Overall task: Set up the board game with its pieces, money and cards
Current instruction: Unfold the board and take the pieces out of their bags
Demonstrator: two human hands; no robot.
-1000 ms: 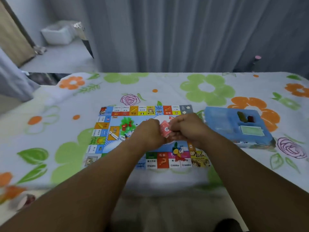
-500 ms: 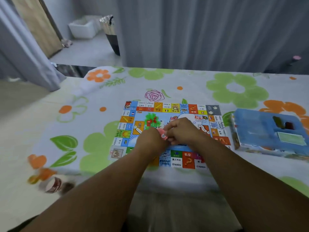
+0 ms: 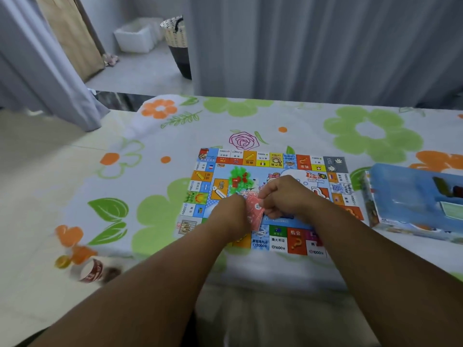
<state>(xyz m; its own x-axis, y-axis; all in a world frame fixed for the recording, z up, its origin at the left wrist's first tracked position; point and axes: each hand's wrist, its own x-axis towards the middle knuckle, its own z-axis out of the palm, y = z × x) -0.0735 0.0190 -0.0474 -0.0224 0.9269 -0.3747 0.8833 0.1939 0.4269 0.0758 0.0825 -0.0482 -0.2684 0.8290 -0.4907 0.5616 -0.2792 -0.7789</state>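
Observation:
A colourful game board (image 3: 273, 161) lies flat on the flowered bedsheet (image 3: 155, 211). Over the board's middle, my left hand (image 3: 229, 216) and my right hand (image 3: 285, 196) both hold a small stack of red-backed cards (image 3: 255, 209) between them, fingers curled round it. A cluster of green and red plastic pieces (image 3: 238, 177) sits on the board's left part. The blue game box tray (image 3: 406, 199) lies to the right of the board, with dark pieces and a pale green stack of notes in its compartments.
A roll of red-and-white tape (image 3: 91, 270) and a small yellow object (image 3: 62, 261) lie on the sheet at the near left. Grey curtains hang behind the bed. A white bin (image 3: 136, 37) and a dark basket (image 3: 179, 46) stand on the floor at the back left.
The camera has swung left, so the board and box sit further right in view. Both hands keep hold of the red cards, which show more between them now.

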